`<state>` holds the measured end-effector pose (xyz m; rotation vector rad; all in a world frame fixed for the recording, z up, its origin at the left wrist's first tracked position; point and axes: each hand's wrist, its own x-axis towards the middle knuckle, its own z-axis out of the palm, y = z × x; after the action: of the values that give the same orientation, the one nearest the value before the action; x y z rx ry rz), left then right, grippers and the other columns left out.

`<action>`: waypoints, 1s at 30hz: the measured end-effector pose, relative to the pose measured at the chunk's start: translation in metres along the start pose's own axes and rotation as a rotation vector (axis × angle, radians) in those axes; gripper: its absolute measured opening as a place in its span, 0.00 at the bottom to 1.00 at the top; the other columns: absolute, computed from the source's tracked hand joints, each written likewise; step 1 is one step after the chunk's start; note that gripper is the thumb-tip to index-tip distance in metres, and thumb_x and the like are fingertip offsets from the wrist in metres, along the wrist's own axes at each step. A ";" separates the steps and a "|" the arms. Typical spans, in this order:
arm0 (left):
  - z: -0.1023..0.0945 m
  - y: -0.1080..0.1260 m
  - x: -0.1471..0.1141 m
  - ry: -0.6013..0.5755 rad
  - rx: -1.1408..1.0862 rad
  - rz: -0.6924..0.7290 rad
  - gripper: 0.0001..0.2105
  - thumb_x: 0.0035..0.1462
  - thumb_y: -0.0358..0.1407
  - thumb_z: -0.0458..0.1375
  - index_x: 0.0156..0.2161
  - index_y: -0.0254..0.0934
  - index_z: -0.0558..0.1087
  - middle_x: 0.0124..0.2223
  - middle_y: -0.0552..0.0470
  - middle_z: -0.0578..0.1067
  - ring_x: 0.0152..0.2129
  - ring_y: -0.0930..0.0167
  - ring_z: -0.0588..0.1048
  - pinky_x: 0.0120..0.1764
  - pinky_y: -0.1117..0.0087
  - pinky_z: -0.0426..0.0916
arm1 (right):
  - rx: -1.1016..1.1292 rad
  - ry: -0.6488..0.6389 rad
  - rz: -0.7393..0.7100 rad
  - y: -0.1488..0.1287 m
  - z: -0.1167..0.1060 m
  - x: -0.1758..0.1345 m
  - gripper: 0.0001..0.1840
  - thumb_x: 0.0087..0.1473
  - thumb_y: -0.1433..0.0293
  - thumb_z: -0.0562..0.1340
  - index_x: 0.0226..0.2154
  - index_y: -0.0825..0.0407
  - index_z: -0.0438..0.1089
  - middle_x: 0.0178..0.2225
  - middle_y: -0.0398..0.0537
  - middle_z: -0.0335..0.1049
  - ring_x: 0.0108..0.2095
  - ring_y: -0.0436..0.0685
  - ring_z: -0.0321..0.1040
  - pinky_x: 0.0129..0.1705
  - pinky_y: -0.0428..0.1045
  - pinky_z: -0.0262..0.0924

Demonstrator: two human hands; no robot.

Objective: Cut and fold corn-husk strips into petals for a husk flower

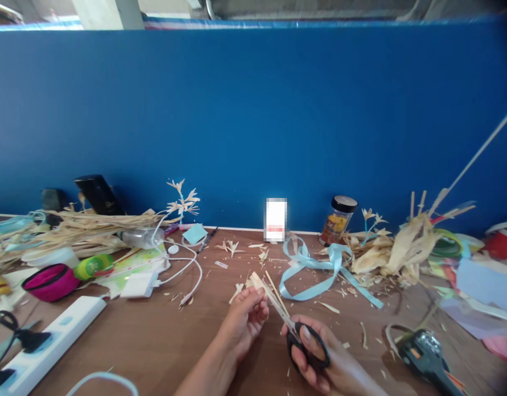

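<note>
**Two hands, a husk strip and a pair of scissors**

Two bare hands are seen low in the head view, over a brown table (154, 341). A pale strip of dried husk (259, 283) is pinched between the fingers of the left hand (245, 319), closed on its lower end, so that the strip points up and away to the left. Black-handled scissors (296, 333) are gripped by the right hand (319, 357), with the thumb passed through one handle loop; the blades are slightly parted and are laid against the strip, just right of the left fingers. Thin slivers are also seen beside the blades.

Scraps of husk are scattered over the table about the hands. A light blue ribbon (315, 269) is looped just beyond them, and a jar with a black lid (338, 220) is stood against the blue wall (253, 110). A heap of husks (397, 250) is piled to the right, near a black glue gun (426, 355). To the left, a white cable (187, 264), a pink pouch (50, 281) and a white power strip (50, 335) are laid well apart from the hands.
</note>
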<state>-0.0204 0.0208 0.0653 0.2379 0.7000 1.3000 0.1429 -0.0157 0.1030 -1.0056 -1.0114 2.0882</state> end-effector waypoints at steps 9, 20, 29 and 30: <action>0.000 -0.001 -0.002 -0.015 -0.003 0.002 0.05 0.45 0.26 0.60 0.26 0.31 0.67 0.22 0.54 0.71 0.16 0.81 0.69 0.22 0.81 0.68 | -0.050 -0.096 0.058 0.007 -0.010 0.007 0.30 0.37 0.48 0.61 0.36 0.53 0.57 0.18 0.39 0.63 0.13 0.41 0.55 0.13 0.36 0.43; -0.001 0.009 0.001 0.080 -0.181 0.125 0.03 0.47 0.25 0.58 0.27 0.31 0.67 0.22 0.55 0.71 0.17 0.81 0.70 0.23 0.81 0.69 | -0.769 0.209 -0.243 -0.007 -0.043 0.012 0.18 0.41 0.63 0.62 0.36 0.50 0.60 0.25 0.43 0.69 0.27 0.53 0.67 0.29 0.45 0.58; 0.001 0.002 -0.001 0.031 -0.069 0.076 0.05 0.45 0.27 0.60 0.27 0.31 0.67 0.22 0.55 0.71 0.17 0.81 0.69 0.22 0.80 0.68 | -1.551 0.633 -0.387 0.006 -0.091 0.023 0.26 0.46 0.64 0.52 0.49 0.55 0.57 0.46 0.56 0.64 0.45 0.63 0.63 0.44 0.54 0.56; 0.001 0.002 -0.001 0.019 -0.052 0.077 0.05 0.45 0.27 0.60 0.26 0.31 0.67 0.22 0.55 0.70 0.17 0.80 0.69 0.22 0.80 0.68 | -1.585 0.628 -0.405 0.007 -0.091 0.024 0.27 0.46 0.65 0.52 0.49 0.56 0.57 0.47 0.57 0.64 0.46 0.62 0.62 0.45 0.54 0.56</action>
<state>-0.0211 0.0202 0.0677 0.2124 0.6775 1.3936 0.2041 0.0326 0.0507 -1.7046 -2.1983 0.2295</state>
